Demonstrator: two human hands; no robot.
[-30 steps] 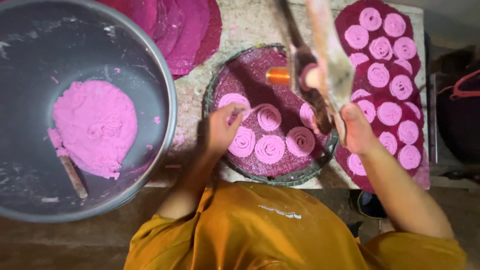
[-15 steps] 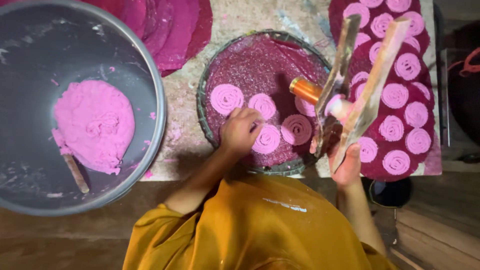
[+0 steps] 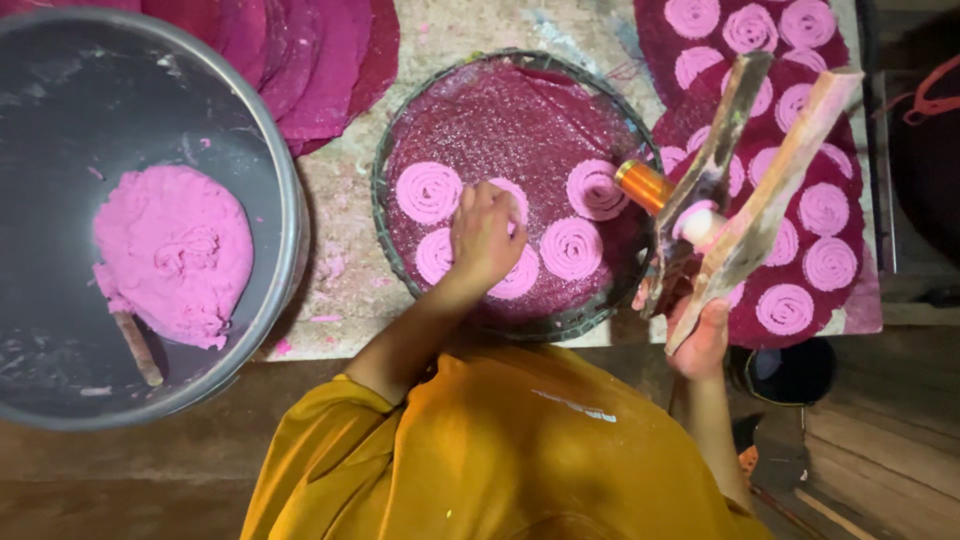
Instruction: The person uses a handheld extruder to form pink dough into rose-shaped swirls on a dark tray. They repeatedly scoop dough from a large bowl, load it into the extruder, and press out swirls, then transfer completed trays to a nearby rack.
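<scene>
Five pink dough spirals (image 3: 572, 247) lie on the round tray (image 3: 520, 325), whose dark magenta lining takes up its middle. The left hand (image 3: 486, 236) rests on that tray with fingers curled together, pressing down on the spirals near its centre, over one that it partly hides. Just off the tray's right rim, the right hand (image 3: 700, 340) is clamped around the lower ends of a wooden press (image 3: 745, 190), two long handles raised and tilted, with a brass cylinder (image 3: 642, 184) pointing back over the rim. Beyond the press, right of the tray, a dark red mat (image 3: 860, 300) carries many more spirals. Left of the tray on the counter (image 3: 340, 250) stands a big metal basin (image 3: 270, 180) holding a lump of pink dough (image 3: 172, 255) and a stick.
</scene>
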